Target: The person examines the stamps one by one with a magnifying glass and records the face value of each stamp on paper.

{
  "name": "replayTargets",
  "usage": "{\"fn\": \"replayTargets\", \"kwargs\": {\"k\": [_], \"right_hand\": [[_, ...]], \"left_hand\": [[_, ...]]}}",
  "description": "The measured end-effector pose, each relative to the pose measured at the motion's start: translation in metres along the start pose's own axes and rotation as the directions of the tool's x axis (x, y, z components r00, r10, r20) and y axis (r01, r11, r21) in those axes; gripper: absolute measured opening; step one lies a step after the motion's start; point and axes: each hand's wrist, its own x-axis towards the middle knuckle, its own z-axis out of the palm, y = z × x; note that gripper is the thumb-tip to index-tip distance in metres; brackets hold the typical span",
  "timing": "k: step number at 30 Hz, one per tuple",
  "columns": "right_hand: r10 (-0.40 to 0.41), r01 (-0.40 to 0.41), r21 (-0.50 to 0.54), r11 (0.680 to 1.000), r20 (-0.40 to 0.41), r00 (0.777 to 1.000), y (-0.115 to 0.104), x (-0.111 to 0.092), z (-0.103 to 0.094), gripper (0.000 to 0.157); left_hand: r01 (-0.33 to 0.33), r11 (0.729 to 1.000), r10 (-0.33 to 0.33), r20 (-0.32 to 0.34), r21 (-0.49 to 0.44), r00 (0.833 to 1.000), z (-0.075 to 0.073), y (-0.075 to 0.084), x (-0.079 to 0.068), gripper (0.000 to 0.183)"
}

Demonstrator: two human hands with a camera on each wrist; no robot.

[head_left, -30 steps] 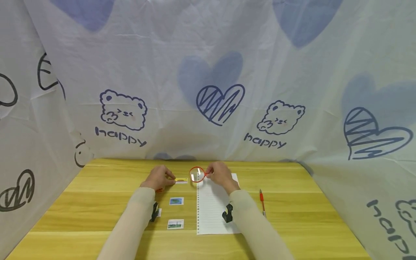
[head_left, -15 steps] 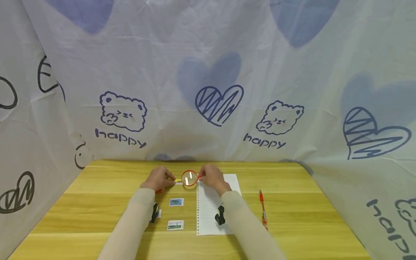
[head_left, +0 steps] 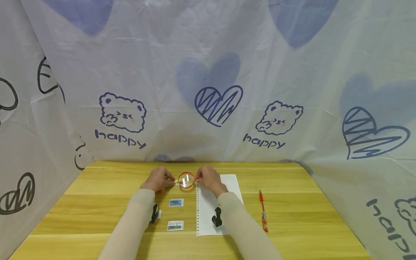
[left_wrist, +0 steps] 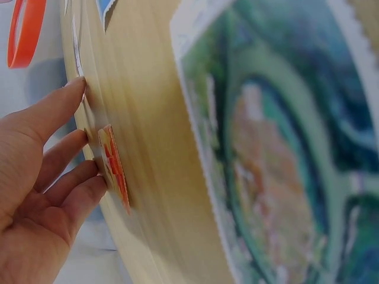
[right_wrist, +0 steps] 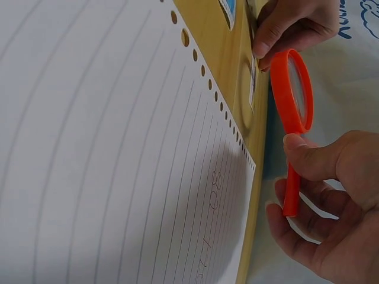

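My right hand [head_left: 208, 178] pinches the handle of a red-rimmed magnifying glass [right_wrist: 292, 100] between thumb and fingers. Its round lens hangs over the yellow-and-white stamp [head_left: 177, 183] at the back of the table, covering most of that stamp in the head view. At the same stamp's left end, my left hand [head_left: 159, 179] touches the edge with its thumb tip, fingers apart and loosely bent. A red stamp [left_wrist: 113, 165] lies by the left fingertips in the left wrist view. Below it, large and close, is a stamp with a green-and-blue river picture [left_wrist: 278, 154].
A lined, punched sheet of paper [head_left: 208, 216] with red handwriting lies under the right forearm. The red pen [head_left: 263, 211] lies right of it. Left of the paper are a blue stamp [head_left: 176, 202] and a green landscape stamp [head_left: 175, 225]. Patterned cloth [head_left: 195, 144] hangs behind the table.
My right hand has moved left and slightly toward me, bringing the magnifying glass from over the paper's top corner to over the yellow-and-white stamp. The left hand has stayed in place.
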Motion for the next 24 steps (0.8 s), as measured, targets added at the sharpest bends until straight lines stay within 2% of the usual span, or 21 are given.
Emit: {"fn": "replayTargets", "kwargs": {"k": [14,24], "right_hand": [[-0.018,0.018,-0.003,1.000,-0.016,1.000,-0.0013,-0.0018,0.0027,0.008],[0.006,-0.006,0.000,1.000,-0.013,1.000,-0.0019,-0.0010,0.0063,0.011]], "left_hand": [[-0.022,1.000,0.022,0.004,0.013,1.000,0.0001,-0.0018,0.0013,0.014],[0.003,1.000,-0.003,0.005,0.005,1.000,0.0005,-0.0009,0.0006,0.014]]}}
